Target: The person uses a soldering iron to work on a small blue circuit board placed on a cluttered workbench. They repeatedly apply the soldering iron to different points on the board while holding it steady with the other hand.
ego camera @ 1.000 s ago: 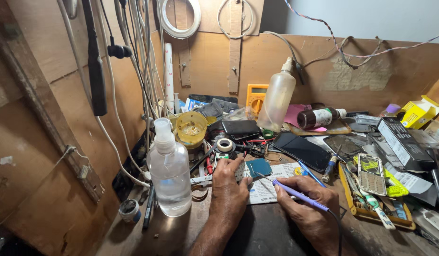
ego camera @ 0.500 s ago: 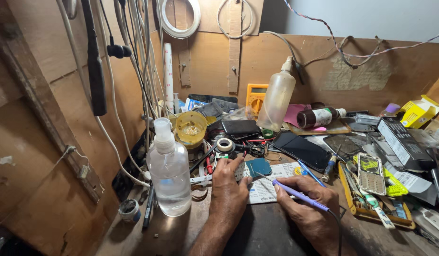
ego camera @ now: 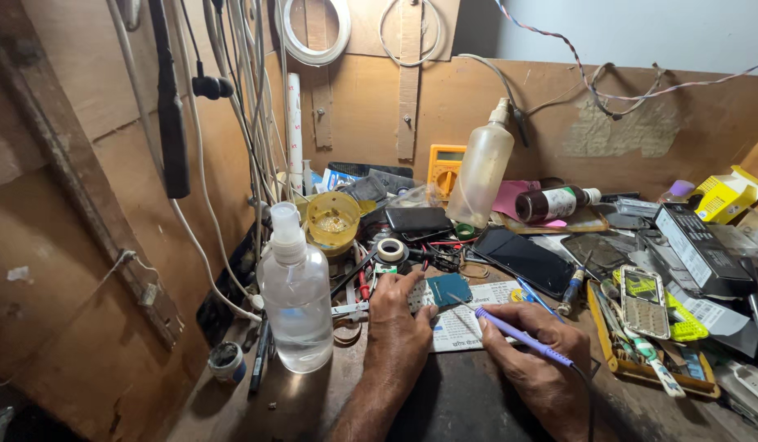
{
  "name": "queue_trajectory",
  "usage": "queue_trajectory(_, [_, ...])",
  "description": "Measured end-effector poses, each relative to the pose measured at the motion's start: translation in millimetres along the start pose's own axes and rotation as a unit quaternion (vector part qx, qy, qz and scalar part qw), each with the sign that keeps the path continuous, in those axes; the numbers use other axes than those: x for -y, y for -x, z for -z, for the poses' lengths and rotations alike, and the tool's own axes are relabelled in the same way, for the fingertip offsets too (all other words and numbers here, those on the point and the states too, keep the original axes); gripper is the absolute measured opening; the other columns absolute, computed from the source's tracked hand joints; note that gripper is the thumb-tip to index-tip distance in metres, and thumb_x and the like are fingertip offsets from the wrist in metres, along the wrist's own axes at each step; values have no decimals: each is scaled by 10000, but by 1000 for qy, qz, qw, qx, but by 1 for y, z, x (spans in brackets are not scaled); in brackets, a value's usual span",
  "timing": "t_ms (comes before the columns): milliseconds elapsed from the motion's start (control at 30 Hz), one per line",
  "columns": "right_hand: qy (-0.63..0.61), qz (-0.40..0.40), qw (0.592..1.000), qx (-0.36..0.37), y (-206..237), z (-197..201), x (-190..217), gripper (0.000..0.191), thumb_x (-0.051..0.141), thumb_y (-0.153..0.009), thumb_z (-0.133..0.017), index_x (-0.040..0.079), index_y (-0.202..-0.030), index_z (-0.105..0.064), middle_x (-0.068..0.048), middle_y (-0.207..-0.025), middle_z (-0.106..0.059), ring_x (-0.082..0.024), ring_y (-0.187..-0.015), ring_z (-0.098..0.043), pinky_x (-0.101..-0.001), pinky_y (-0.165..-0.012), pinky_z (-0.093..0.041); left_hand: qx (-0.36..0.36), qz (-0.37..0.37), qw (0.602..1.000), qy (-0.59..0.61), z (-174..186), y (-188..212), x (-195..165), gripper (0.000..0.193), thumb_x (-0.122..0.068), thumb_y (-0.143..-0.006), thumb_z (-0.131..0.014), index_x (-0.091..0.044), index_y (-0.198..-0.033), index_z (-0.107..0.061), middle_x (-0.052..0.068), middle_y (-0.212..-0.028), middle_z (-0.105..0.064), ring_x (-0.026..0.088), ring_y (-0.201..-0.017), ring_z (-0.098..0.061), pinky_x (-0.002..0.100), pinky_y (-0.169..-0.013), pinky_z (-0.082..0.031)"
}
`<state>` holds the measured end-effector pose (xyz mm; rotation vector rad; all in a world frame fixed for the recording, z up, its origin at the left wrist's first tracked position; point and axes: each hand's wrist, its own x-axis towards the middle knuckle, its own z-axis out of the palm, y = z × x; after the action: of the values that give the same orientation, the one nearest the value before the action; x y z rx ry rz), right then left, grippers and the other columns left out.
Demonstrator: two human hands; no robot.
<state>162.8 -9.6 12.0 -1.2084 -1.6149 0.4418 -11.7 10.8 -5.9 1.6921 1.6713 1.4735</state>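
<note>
Warm, even light over our cluttered bench, sharp at the centre.

We see soft highlights on the clear spray bottle (ego camera: 296,304) and a faint sheen on the dark phone screen (ego camera: 524,258); shadows pool near left under the wooden wall (ego camera: 76,245). Edges bend outward, and the far right clutter perhaps softens slightly.

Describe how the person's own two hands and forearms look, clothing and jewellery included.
Both forearms are bare as far as the bottom edge of the head view shows them: no sleeve, cuff or glove in sight. The left hand and the right hand are uncovered too, with no ring, watch or wristband visible. The fingernails are short. Anything worn higher up the arms lies outside the picture.
</note>
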Motion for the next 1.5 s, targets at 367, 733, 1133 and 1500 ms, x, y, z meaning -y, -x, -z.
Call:
queue_trajectory(367, [-24, -42, 999, -9, -5, 0, 4, 202, 137, -826, -785, 39, -1001, -812, -55, -868, -816, -93, -751, -738, -246, -661, -582, -16, -13, 1000, 19, -4, -2, 4, 441, 17, -741, -784, -19, -1171, -691, 151, -1061, -636, 311, -1000, -664, 414, -898, -534])
queue_trajectory(733, [20, 64, 998, -18, 1, -6, 5, 219, 104, -776, -811, 47, -987, -802, -79, -876, -799, -134, -779, -753, -266, -699, -587, -19, -14, 1000, 4, 0, 1, 1, 439, -24, -753, -779, 26, -1180, -692, 160, -1009, -647, 309, -948, -662, 428, -860, -525])
queue_trajectory(1133, [21, 105, 994, 1, 0, -4, 3, 216, 94, -791, -797, 47, -1001, -791, -76, -883, -792, -150, -814, -744, -278, -725, -589, 8, 11, 1000, -16, 1, -1, -1, 452, -31, -775, -772, 34, -1212, -680, 145, -1015, -645, 263, -932, -670, 392, -839, -553])
queue_trajectory(1500, [33, 123, 992, -9, -1, -4, 3, 223, 87, -783, -803, 39, -1001, -790, -89, -915, -798, -153, -838, -780, -286, -764, -592, -2, -6, 1000, -11, 3, 0, -3, 438, -26, -765, -776, 38, -1190, -690, 159, -1024, -651, 283, -962, -672, 406, -872, -537])
